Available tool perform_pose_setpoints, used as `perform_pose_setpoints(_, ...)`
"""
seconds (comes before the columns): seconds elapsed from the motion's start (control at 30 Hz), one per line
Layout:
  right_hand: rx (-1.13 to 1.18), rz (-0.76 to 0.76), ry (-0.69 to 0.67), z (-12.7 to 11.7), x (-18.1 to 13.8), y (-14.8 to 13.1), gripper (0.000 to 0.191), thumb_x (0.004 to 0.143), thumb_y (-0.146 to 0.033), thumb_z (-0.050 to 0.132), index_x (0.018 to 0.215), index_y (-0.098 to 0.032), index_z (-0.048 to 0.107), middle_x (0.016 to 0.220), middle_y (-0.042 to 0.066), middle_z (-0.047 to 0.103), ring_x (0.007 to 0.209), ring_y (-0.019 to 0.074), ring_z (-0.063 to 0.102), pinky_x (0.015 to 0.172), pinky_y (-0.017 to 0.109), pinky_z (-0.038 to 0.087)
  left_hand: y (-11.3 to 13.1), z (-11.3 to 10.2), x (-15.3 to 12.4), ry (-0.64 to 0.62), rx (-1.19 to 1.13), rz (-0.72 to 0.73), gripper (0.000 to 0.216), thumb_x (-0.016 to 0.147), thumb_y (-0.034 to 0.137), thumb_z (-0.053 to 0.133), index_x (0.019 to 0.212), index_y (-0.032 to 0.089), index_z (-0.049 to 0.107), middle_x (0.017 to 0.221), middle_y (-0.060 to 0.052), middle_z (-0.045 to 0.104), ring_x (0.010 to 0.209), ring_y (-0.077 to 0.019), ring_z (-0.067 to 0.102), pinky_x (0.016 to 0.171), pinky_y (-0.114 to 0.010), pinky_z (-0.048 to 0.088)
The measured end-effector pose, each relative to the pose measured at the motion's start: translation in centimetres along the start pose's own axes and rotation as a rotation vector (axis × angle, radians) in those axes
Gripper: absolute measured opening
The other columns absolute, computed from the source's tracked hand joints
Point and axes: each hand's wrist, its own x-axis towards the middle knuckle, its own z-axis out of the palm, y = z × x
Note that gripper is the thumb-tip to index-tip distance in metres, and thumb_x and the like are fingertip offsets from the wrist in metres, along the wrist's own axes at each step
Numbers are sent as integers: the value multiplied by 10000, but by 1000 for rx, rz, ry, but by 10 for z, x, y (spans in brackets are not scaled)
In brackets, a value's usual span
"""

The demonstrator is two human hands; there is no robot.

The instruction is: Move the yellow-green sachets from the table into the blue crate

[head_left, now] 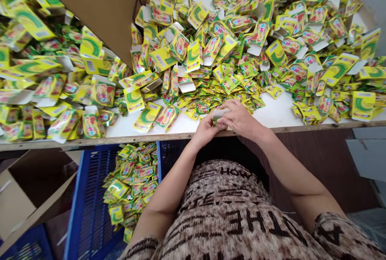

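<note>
Both of my hands meet at the near edge of the white table (271,115). My left hand (206,129) and my right hand (239,119) are closed together around a small carton (219,114) with a white flap showing at the top. Its printed sides are mostly hidden by my fingers. Just beyond my hands lies a heap of small yellow-green sachets (229,85). Around it, many folded yellow-and-green cartons (193,54) lie scattered over the table.
A large brown cardboard panel (99,6) leans at the back left. Under the table's edge a blue plastic crate (87,203) holds several filled cartons (132,183). An open cardboard box (27,195) sits at the lower left.
</note>
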Motion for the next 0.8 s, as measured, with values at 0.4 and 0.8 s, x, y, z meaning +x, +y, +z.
perform_pose_setpoints(0.4, 947, 585, 297, 18, -22, -6, 286, 735, -401, 819, 892, -198, 693, 757, -11, 639, 594, 108, 547, 519, 245, 441, 11, -11, -13, -28, 178, 66, 480, 898, 485, 623, 1298, 221, 630, 1397, -98, 618, 1351, -259, 525, 1161, -419, 387)
perform_pose_setpoints(0.8, 984, 660, 308, 29, -4, -2, 130, 711, -318, 735, 778, -206, 735, 712, -13, 638, 523, 87, 480, 484, 243, 413, 17, -5, 7, 126, -287, -94, 327, 717, 318, 845, 1024, 229, 779, 1066, -63, 776, 1017, -208, 710, 992, -372, 528)
